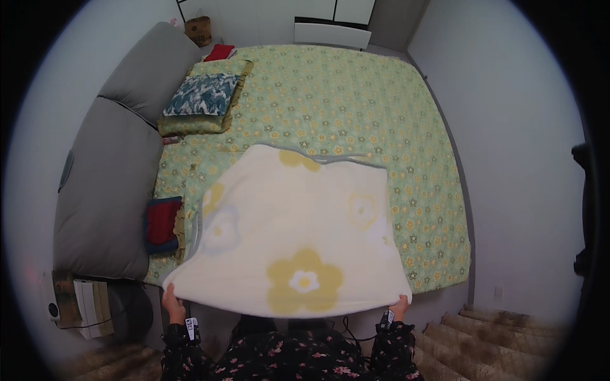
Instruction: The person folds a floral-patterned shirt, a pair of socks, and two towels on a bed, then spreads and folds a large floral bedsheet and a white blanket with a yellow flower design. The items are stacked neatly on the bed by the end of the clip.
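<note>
A cream blanket [305, 209] with yellow and white flowers and a grey edging lies partly on the bed, its near edge raised between my two hands. My left hand [173, 305] grips the near left corner, just off the side of the bed. My right hand [400, 305] grips the near right corner. The blanket's near edge sags a little between them, in front of my body. Beneath and beyond it is a green flowered bed sheet [343, 95].
Grey headboard cushions [107, 190] line the left. A pillow [190, 125] bears a folded blue-green cloth [205, 95]. Folded red and blue cloth [163, 224] lies near the left hand. A bedside unit [93, 307] with a cable stands lower left; a paper bag [198, 31] stands at the far left.
</note>
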